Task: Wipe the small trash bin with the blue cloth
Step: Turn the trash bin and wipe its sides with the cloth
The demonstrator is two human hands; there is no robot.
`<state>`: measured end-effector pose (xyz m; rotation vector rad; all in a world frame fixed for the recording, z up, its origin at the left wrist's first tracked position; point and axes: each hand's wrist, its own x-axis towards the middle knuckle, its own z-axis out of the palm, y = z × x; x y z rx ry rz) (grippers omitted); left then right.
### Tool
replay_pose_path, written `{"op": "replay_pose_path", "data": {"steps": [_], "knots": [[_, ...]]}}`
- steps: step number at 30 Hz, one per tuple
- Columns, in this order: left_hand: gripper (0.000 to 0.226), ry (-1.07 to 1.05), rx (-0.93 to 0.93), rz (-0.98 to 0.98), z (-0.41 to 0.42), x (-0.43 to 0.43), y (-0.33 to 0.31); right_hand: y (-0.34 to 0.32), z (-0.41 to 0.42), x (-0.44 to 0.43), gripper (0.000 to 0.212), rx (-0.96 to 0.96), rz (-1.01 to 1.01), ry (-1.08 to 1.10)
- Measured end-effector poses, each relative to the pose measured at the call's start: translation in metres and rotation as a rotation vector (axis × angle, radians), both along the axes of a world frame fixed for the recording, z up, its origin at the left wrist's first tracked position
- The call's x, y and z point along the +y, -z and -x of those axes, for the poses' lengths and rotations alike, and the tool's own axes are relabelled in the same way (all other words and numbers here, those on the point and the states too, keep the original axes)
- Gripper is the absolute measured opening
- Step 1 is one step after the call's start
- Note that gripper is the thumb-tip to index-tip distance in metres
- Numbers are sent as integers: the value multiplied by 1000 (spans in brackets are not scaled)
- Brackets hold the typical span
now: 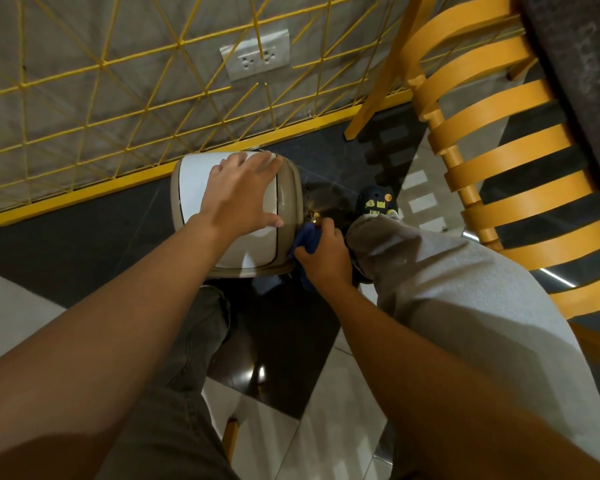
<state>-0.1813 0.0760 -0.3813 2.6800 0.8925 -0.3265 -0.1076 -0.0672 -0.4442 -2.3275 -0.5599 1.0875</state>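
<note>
The small trash bin, beige with a white swing lid, stands on the dark floor against a yellow wire fence. My left hand rests flat on the lid with fingers spread. My right hand grips the blue cloth and presses it against the bin's right side, near its lower corner. Most of the cloth is hidden under my fingers.
A yellow wire fence and a wall socket stand behind the bin. A yellow slatted chair stands to the right. My right leg in grey trousers and a dark shoe lie close beside the bin.
</note>
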Motion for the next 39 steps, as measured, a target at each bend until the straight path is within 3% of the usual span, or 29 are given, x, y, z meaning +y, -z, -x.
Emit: {"op": "replay_pose_path", "data": {"steps": [7, 14, 23, 27, 33, 39], "knots": [[95, 4, 24, -20, -1, 1, 1, 3, -43, 32, 49, -47, 40, -282], [95, -17, 47, -9, -2, 1, 1, 1, -64, 69, 49, -154, 19, -319], [94, -35, 65, -14, -4, -1, -1, 10, -39, 27, 50, 10, -14, -206], [93, -43, 46, -4, -2, -1, 1, 14, -35, 23, 50, -6, -20, -177], [93, -16, 54, -7, 0, 0, 3, 12, -56, 56, 46, -83, -27, -241], [97, 34, 104, -91, -6, -1, 4, 0, -86, 101, 49, -237, 90, -469]]}}
